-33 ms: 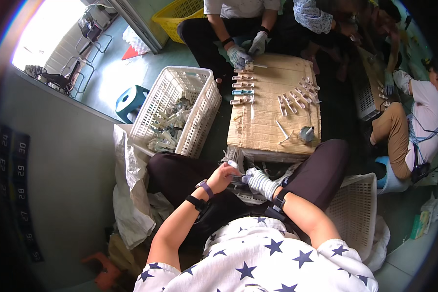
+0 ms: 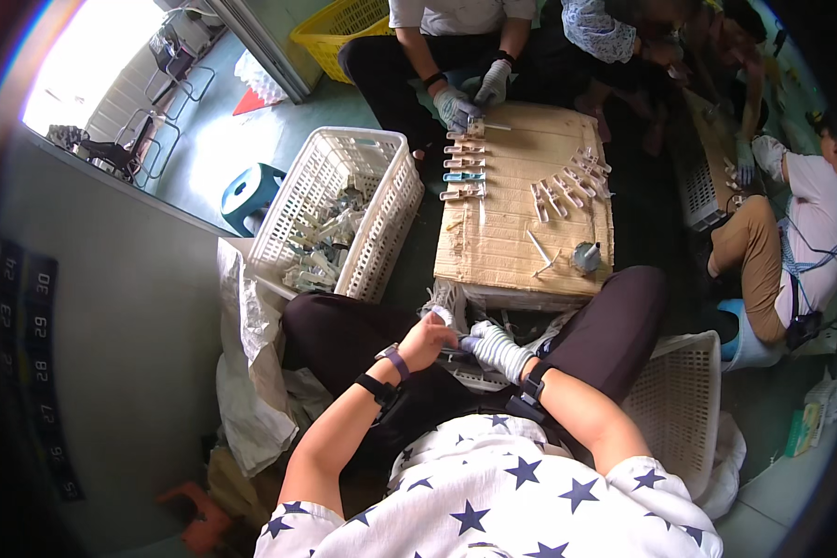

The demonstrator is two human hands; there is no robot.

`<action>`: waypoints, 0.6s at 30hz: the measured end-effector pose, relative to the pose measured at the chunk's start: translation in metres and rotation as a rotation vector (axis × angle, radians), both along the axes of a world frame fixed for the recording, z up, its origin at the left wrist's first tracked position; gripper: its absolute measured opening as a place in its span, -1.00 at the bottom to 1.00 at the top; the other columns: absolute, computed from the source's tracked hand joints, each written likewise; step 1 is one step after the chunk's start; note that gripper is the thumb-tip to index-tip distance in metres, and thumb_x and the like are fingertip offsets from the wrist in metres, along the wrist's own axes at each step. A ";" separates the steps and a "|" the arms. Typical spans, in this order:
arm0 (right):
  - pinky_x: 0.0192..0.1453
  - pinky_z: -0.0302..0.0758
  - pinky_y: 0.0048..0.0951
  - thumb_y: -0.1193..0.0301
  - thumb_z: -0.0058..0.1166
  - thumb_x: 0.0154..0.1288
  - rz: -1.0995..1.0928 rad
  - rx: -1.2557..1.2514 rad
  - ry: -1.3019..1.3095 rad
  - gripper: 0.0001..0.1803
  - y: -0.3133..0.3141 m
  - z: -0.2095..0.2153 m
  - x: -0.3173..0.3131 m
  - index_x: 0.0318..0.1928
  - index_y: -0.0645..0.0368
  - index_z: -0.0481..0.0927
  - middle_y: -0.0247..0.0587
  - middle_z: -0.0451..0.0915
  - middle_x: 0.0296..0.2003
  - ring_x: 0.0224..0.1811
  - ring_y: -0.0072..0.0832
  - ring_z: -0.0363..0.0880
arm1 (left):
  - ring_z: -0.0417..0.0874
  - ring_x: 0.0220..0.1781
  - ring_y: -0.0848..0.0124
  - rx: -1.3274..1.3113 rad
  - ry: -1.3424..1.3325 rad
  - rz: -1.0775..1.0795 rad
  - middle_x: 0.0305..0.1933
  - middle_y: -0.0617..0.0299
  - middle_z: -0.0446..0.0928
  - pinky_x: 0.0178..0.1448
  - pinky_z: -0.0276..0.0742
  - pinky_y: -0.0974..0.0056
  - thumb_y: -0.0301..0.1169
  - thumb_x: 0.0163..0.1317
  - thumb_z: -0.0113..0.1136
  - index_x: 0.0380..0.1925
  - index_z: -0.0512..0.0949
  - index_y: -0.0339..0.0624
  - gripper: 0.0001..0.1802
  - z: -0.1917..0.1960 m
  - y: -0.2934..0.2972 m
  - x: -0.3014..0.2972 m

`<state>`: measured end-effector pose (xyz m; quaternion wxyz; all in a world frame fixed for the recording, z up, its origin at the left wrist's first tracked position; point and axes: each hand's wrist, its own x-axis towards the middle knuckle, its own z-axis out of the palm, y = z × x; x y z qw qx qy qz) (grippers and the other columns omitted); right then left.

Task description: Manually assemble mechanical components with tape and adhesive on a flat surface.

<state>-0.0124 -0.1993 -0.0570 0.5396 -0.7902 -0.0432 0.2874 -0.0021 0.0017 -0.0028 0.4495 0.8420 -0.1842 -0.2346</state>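
The bare left hand [image 2: 428, 341] and the right hand [image 2: 495, 348] in a white striped knit glove are meeting over the person's lap, both pinching a small slim pale part [image 2: 454, 351] between them, too small to make out clearly. Just beyond is lying a flat brown cardboard sheet serving as a counter [image 2: 511, 242], carrying rows of small pale clips [image 2: 567, 181], with a white plastic lattice basket [image 2: 344, 214] to its left, and across it another person's gloved hands [image 2: 470, 98] are working.

ahead: cardboard slab [image 2: 502, 242] blocks | left: white basket [image 2: 344, 186] | between: narrow gap
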 end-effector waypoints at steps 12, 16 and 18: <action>-0.40 0.46 -0.10 0.19 0.10 0.03 0.119 -0.369 -0.294 -0.71 0.007 0.015 -0.001 -0.56 0.17 0.64 0.11 0.55 -0.54 -0.49 0.02 0.56 | 0.65 -0.38 0.05 1.125 -0.088 -1.052 -0.35 -0.02 0.60 -0.34 0.60 0.16 -0.32 0.17 0.05 -0.22 0.59 -0.28 -0.71 -0.047 -0.041 0.006; -0.45 0.43 -0.15 -0.02 0.15 0.07 0.001 -0.192 -0.052 -0.51 -0.001 -0.009 -0.001 -0.47 0.23 0.65 0.17 0.55 -0.52 -0.51 0.04 0.56 | 0.45 -0.64 0.43 0.135 1.219 0.103 -0.55 0.15 0.52 -0.60 0.33 0.46 -0.27 0.24 -0.05 -0.37 0.52 -0.28 -0.71 -0.039 -0.028 0.019; -0.45 0.42 -0.19 -0.01 0.18 0.05 0.018 -0.216 -0.111 -0.52 0.003 -0.018 0.002 -0.43 0.23 0.66 0.14 0.57 -0.51 -0.54 -0.06 0.55 | 0.25 -0.69 0.55 -0.390 1.696 0.322 -0.67 0.27 0.31 -0.64 0.20 0.51 -0.22 0.26 -0.16 -0.60 0.35 -0.22 -0.65 -0.023 -0.029 0.019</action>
